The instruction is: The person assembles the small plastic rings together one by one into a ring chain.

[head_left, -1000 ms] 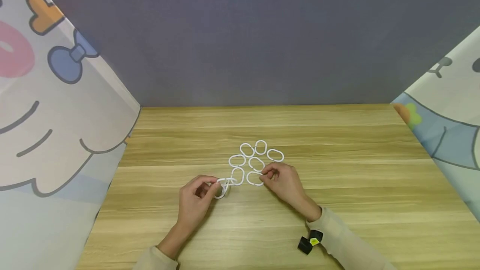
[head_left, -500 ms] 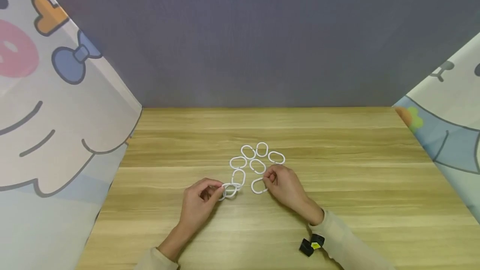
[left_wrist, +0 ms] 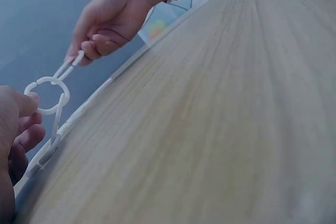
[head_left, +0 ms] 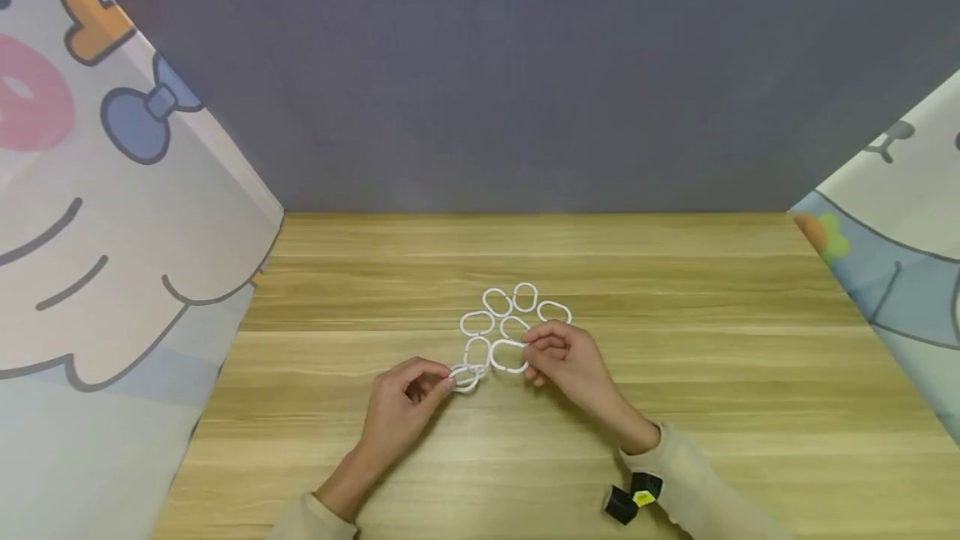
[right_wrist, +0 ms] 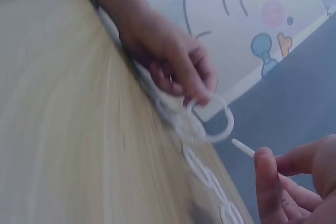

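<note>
My left hand (head_left: 405,402) pinches a white oval plastic link (left_wrist: 66,94) between thumb and fingers. A second white link (left_wrist: 57,116) hangs threaded through it, its lower end near the table. My right hand (head_left: 572,361) pinches another white link (right_wrist: 242,147), which has a small gap in its side. It is held just above the table, close to the right of the left hand's link; I cannot tell whether they touch. Behind the hands, several loose white links (head_left: 477,334) lie flat in a loose cluster, one partly hidden by the right fingers.
The wood-grain table (head_left: 712,315) stretches around the hands on all sides. A grey panel (head_left: 525,82) stands at its back edge. Cartoon-printed panels (head_left: 187,215) flank it left and right. A small black device (head_left: 632,500) is strapped at the right sleeve.
My right hand has lifted its link from the table and brought it slightly leftward. The left hand has shifted a little to the right, its two links turning.
</note>
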Demonstrator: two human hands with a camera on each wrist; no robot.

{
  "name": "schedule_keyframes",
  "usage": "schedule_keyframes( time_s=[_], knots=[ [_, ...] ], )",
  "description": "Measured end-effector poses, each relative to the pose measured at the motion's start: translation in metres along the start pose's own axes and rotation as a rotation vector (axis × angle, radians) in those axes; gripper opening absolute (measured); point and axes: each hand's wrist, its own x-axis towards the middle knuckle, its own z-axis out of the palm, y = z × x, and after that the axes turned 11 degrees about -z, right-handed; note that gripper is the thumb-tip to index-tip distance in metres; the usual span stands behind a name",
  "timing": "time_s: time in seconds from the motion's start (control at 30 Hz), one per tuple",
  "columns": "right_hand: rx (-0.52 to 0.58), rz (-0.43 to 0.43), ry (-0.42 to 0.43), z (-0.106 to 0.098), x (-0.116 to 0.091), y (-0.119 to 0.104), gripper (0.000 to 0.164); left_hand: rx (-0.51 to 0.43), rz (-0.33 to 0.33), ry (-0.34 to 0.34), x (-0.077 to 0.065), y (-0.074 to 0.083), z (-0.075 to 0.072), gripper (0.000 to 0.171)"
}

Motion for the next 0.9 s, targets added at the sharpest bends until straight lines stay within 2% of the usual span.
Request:
schedule_keyframes(
  time_s=[0.13,0.5,0.67,0.9],
  knots=[
    [0.101,0.043,-0.022,0.008,-0.002,-0.007,0.032,0.002,0.013,-0.006,0.000,0.000,-0.002,0.021],
    [0.234,0.191,-0.026,0.027,-0.012,-0.009,0.026,-0.022,0.035,-0.044,0.000,0.001,-0.002,0.021],
    [0.213,0.191,-0.028,0.033,-0.015,-0.006,0.021,-0.024,0.027,-0.070,0.000,0.003,-0.002,0.018],
    [0.168,0.130,-0.003,0.039,-0.021,-0.003,0.017,-0.022,0.034,-0.096,0.001,0.005,-0.002,0.016]
  ],
)
